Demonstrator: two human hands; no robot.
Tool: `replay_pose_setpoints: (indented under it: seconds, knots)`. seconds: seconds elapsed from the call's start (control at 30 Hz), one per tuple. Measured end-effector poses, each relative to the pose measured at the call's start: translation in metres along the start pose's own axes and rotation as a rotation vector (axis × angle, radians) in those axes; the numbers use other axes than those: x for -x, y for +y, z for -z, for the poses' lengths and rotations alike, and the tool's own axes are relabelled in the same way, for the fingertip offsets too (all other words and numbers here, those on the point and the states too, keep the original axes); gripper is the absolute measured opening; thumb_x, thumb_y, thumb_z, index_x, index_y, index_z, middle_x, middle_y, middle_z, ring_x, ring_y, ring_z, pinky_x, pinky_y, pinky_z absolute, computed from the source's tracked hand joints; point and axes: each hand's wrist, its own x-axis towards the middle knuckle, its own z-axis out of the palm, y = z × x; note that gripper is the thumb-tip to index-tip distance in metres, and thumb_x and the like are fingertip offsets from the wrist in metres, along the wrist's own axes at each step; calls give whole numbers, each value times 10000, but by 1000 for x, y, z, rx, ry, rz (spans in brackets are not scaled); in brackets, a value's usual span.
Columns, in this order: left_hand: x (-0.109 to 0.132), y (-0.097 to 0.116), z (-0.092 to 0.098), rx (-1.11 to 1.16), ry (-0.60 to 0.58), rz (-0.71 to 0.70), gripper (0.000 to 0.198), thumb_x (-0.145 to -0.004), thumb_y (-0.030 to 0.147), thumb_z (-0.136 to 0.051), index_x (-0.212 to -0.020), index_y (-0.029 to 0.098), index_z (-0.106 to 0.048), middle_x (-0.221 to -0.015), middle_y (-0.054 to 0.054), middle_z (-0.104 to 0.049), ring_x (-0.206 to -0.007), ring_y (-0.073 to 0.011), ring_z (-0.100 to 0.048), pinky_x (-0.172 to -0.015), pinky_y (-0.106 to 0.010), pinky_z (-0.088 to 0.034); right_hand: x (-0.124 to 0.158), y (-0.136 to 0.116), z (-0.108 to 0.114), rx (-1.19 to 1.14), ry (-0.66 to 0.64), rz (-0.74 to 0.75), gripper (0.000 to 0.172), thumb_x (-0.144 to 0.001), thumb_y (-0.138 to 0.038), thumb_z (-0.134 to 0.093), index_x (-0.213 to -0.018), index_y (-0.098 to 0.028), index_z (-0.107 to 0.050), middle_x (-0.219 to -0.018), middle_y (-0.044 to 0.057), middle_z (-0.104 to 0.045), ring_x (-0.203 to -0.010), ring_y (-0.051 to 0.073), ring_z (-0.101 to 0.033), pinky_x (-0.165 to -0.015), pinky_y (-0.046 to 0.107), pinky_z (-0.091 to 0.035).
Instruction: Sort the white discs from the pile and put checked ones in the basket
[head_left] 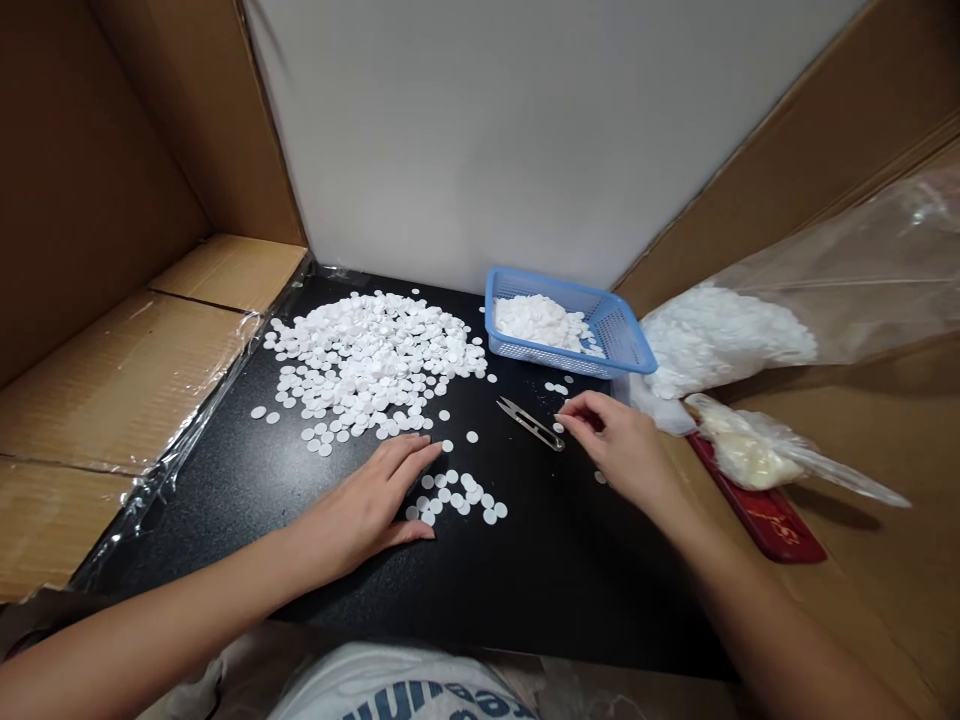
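Note:
My left hand [379,495] lies low over the black table, fingers stretched out and thumb apart. Its fingertips are beside a small group of round white discs [451,495]. Behind it spreads a big heap of the same discs [375,350]. My right hand [619,445] is closed in a pinch at the thumb and forefinger, with a white disc [559,427] at the tips, partly hidden. Just left of those fingertips lies a pair of small metal thread snips [530,424], its blades pointing to the far left.
A blue plastic basket [574,352] with more white discs stands at the back right of the black table [555,590]. Beyond it, a clear bag [727,335] holds white pieces. A smaller wrapped bag [757,450] rests on a red case [787,535]. Cardboard [127,360] borders the left.

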Motion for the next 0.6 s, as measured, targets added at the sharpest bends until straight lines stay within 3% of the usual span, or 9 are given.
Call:
replay_pose_setpoints:
  seconds: [0.07,0.17,0.27,0.33,0.43,0.5,0.6]
  knots:
    - [-7,-1,-1,-6,-2,-19,664,-937,389,-636,-1510,286,-316,-1468,-155,-443,-1367,-326,-458,-1082,-510,-462,9,14,4,58,71,-7,219,-936,-349,-512,-785,-218,-600,-739,37,-630,-610,189,-586,-594,319,-474]
    - [-20,-3,-4,1,-4,-67,538,-974,365,-579,-1466,255,-392,-1420,-155,-484,-1325,-307,-497,-1070,-482,-471,25,9,-1,47,126,25,239,-980,-357,-463,-902,-209,-634,-876,79,-658,-718,214,-642,-655,347,-534]
    - [-36,-3,-4,22,-29,-122,452,-1005,360,-517,-1435,247,-437,-1426,-144,-500,-1344,-296,-483,-1100,-477,-435,41,-16,-17,-26,-53,168,290,-997,-405,-496,-1187,-218,-612,-1153,121,-671,-1065,265,-658,-896,422,-555]
    - [-47,-2,-2,73,-43,-135,419,-1025,348,-470,-1428,235,-442,-1413,-141,-525,-1331,-283,-499,-1092,-454,-440,47,-31,-29,0,-208,290,635,-942,-521,-578,-1474,-220,-404,-1426,163,-543,-1323,312,-520,-1057,504,-473]
    - [-56,0,4,198,-10,-88,347,-1051,319,-382,-1363,213,-491,-1293,-123,-615,-1198,-242,-593,-1010,-400,-490,47,-44,-46,95,-341,383,1081,-844,-660,-628,-1605,-173,-36,-1604,218,-296,-1489,356,-278,-1147,580,-356]
    - [-53,0,10,250,61,-27,301,-1053,291,-357,-1273,214,-548,-1196,-95,-658,-1104,-219,-630,-955,-374,-508,42,-47,-53,143,-372,404,1138,-848,-691,-589,-1599,-145,70,-1630,228,-217,-1516,351,-195,-1175,585,-309]
    - [-37,-2,16,251,145,29,246,-1036,242,-390,-1168,215,-596,-1117,-69,-675,-1033,-200,-643,-908,-345,-513,39,-52,-61,166,-379,429,1061,-914,-661,-510,-1591,-126,107,-1641,216,-182,-1529,322,-145,-1206,550,-279]
